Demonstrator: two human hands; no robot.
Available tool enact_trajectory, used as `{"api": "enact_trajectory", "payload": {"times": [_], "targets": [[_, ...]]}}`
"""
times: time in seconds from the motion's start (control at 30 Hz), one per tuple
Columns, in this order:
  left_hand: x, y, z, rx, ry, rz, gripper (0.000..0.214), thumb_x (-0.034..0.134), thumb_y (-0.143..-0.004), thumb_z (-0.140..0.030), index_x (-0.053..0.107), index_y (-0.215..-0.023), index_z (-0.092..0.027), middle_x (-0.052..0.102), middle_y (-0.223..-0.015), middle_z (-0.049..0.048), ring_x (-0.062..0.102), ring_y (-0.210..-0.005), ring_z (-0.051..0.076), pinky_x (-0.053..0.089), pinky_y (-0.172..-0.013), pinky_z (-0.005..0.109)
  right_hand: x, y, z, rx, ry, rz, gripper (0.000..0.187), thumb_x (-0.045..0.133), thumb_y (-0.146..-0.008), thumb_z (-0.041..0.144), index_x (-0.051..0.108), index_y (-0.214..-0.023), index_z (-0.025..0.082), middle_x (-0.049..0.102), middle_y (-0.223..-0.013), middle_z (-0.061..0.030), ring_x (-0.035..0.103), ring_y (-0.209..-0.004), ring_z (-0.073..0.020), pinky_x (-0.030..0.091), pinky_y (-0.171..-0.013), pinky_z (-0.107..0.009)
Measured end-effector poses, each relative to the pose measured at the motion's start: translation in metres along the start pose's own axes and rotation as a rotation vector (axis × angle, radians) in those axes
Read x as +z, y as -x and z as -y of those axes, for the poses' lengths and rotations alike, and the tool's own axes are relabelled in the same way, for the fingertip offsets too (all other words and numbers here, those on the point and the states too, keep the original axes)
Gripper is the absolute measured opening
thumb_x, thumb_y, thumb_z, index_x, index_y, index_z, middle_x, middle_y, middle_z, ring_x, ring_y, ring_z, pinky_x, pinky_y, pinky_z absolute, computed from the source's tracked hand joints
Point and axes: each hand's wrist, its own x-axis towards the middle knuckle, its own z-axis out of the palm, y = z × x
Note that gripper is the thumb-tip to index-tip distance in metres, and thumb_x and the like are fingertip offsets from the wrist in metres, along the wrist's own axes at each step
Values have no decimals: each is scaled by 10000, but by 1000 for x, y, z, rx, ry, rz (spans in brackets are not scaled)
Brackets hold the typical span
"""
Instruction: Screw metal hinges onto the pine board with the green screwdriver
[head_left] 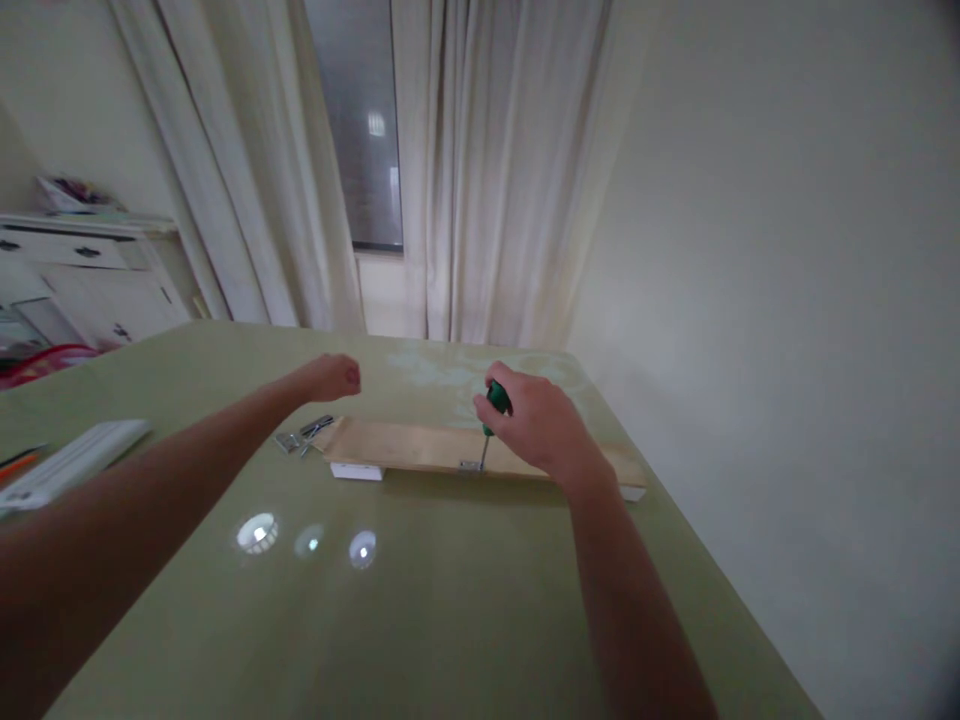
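Observation:
My right hand (541, 425) is wrapped round a green-handled screwdriver (495, 402), held upright with its tip down on a small metal fitting (470, 465) at the near edge of a long wooden board (409, 445). The board lies on white blocks (357, 471) on the green table (390, 600). My left hand (330, 378) hovers curled in a loose fist above the board's left end, just over several loose metal hinges and screws (304, 434). I cannot see anything in its fingers.
A white flat box (71, 462) and an orange pencil (19, 463) lie at the table's left edge. Behind stand white curtains (480, 170), a dark window (360, 120) and a white dresser (90, 275). A plain wall (787, 300) runs along the right.

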Motion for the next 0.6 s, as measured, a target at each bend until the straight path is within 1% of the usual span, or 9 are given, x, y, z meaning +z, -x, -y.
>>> {"api": "enact_trajectory", "payload": {"times": [0.03, 0.07, 0.13, 0.23, 0.3, 0.37, 0.43, 0.53, 0.6], "targets": [[-5, -5, -18, 38, 25, -4, 128, 712, -926, -276, 758, -952, -159, 786, -971, 79, 730, -1011, 261, 538, -895, 335, 1, -1, 2, 36, 54, -5, 320, 505, -1050, 545, 643, -1017, 258, 754, -868, -47, 653, -763, -211, 235, -622, -312], [-6, -8, -38, 97, 62, 3, 138, 693, -924, -276, 761, -966, -164, 793, -984, 73, 726, -1016, 248, 523, -889, 314, 2, -1, 4, 58, 99, -9, 380, 459, -1067, 581, 647, -1003, 256, 749, -835, -52, 647, -737, -215, 212, -616, -319], [0, -11, -81, 244, 159, 86, 170, 699, -914, -305, 771, -1009, -183, 800, -1009, 50, 722, -990, 205, 511, -859, 271, 3, -2, 6, 52, 133, -7, 367, 409, -1099, 532, 645, -1043, 257, 758, -836, -50, 645, -720, -212, 192, -613, -326], [27, -8, -136, 437, 288, 293, 209, 827, -793, -332, 788, -956, -206, 802, -919, 8, 722, -873, 165, 510, -774, 231, 2, -2, 3, 7, 92, 12, 236, 417, -1103, 372, 613, -1125, 243, 779, -899, -41, 663, -760, -198, 229, -628, -319], [51, -5, -157, 503, 340, 397, 228, 873, -722, -309, 777, -901, -204, 776, -828, -9, 701, -777, 154, 501, -703, 228, 0, 0, -2, 5, 65, 21, 211, 419, -1098, 331, 603, -1121, 231, 779, -896, -37, 677, -786, -195, 264, -644, -311], [72, -5, -165, 534, 365, 432, 226, 886, -658, -253, 737, -816, -189, 718, -736, -23, 649, -693, 145, 470, -644, 234, -2, 3, -5, 11, 57, 25, 201, 421, -1095, 317, 604, -1110, 234, 777, -884, -28, 689, -799, -192, 284, -653, -306], [87, -6, -164, 552, 382, 424, 256, 886, -619, -234, 700, -789, -188, 649, -689, -40, 577, -642, 133, 422, -603, 242, -1, 4, -4, 41, 96, 8, 222, 420, -1101, 355, 613, -1099, 246, 777, -880, -29, 695, -788, -195, 274, -638, -308], [98, -9, -156, 577, 410, 414, 222, 836, -650, -246, 686, -805, -192, 581, -666, -50, 510, -614, 126, 362, -576, 253, 5, 3, 1, 111, 202, -42, 343, 416, -1101, 520, 636, -1069, 259, 774, -860, -49, 692, -740, -213, 224, -605, -319], [101, -9, -151, 584, 432, 406, 208, 811, -671, -258, 691, -825, -187, 562, -672, -47, 497, -621, 129, 343, -579, 261, 8, 0, 4, 93, 214, -54, 339, 429, -1098, 530, 638, -1074, 265, 773, -844, -41, 685, -719, -209, 204, -601, -321]]}}
